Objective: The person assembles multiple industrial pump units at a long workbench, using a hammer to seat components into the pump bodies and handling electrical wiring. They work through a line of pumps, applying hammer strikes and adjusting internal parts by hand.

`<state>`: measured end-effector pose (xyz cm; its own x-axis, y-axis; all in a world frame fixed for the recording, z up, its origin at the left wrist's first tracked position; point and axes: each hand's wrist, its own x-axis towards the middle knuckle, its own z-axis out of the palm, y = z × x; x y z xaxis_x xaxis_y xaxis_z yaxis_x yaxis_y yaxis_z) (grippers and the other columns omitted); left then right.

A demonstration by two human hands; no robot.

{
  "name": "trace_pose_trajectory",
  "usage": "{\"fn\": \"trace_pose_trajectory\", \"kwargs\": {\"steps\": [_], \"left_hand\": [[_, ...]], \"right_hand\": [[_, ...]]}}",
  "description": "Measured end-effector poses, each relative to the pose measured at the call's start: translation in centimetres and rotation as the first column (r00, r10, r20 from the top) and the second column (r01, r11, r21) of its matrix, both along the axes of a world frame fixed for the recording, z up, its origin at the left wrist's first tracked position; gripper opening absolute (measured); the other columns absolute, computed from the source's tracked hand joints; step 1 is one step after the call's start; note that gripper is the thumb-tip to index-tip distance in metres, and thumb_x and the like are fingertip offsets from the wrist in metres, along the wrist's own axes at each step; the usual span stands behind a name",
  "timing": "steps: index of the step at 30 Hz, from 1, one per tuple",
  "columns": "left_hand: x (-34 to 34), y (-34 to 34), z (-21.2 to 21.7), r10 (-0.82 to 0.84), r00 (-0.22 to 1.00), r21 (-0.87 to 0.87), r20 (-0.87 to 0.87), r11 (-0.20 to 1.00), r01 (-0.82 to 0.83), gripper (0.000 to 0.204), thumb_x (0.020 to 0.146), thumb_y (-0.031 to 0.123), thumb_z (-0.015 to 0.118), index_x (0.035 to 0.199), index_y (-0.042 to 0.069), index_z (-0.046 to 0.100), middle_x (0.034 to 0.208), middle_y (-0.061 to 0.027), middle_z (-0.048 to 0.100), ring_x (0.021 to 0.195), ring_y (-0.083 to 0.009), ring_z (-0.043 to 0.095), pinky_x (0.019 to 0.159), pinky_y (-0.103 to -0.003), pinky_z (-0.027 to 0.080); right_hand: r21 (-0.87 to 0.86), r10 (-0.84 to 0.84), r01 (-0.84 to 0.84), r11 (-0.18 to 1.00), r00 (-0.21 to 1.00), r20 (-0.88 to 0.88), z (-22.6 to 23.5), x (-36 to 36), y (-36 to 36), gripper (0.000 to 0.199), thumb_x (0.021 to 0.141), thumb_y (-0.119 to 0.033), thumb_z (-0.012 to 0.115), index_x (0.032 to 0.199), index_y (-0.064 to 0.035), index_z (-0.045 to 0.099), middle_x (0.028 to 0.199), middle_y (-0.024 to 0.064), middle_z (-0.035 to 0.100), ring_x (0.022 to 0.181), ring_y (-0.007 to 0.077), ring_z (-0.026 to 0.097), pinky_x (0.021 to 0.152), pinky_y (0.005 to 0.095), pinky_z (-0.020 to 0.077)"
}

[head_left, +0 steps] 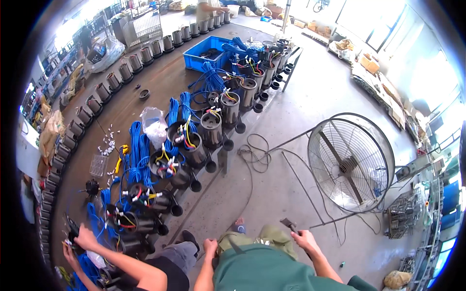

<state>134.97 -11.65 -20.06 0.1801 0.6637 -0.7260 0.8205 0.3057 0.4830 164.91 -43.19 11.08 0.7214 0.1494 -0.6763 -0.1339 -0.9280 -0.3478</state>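
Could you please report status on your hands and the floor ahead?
Right hand closed on dark-headed tool. Left hand curled, no object visible. Looped cord on floor ahead; caged fan ahead right.

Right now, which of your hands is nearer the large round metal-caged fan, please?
The right hand: it is left of the fan; the left hand is farther left, beside the olive trousers.

I see windows point(386, 24) glaring white beyond the drum fan point(348, 166); far left of it, the tabletop point(119, 109) bows, fisheye-warped.
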Motion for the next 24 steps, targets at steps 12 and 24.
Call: {"fn": "trace_pose_trajectory", "kwargs": {"steps": [12,24], "left_hand": [[36.3,13.9,35.9,-0.055,0.612,0.143,0.789,0.985,-0.095,0.016,0.101,0.014,0.065,0.106,-0.001,0.068,0.090,-0.0018,0.071,0.080,-0.0077,0.065,0.072,-0.026,0.052],[54.9,28.1,40.3,-0.180,0.900,0.762,0.398,0.612,-0.214,0.017,0.100,0.010,0.064,0.108,-0.005,0.065,0.092,-0.0071,0.068,0.082,-0.0169,0.062,0.078,-0.031,0.052]], "right_hand": [[0.344,0.255,-0.334,0.878,0.933,0.256,8.7,29.9,22.2,0.036,0.089,-0.031,0.073,0.094,0.0035,0.069,0.069,0.0174,0.063,0.061,0.0275,0.061,0.062,0.0410,0.0486],[0.564,0.425,-0.565,0.602,0.825,0.373,12.0,56.4,42.6,0.037,0.087,-0.035,0.076,0.100,-0.0012,0.069,0.079,0.0216,0.070,0.075,0.0404,0.069,0.069,0.0464,0.0529]]}}
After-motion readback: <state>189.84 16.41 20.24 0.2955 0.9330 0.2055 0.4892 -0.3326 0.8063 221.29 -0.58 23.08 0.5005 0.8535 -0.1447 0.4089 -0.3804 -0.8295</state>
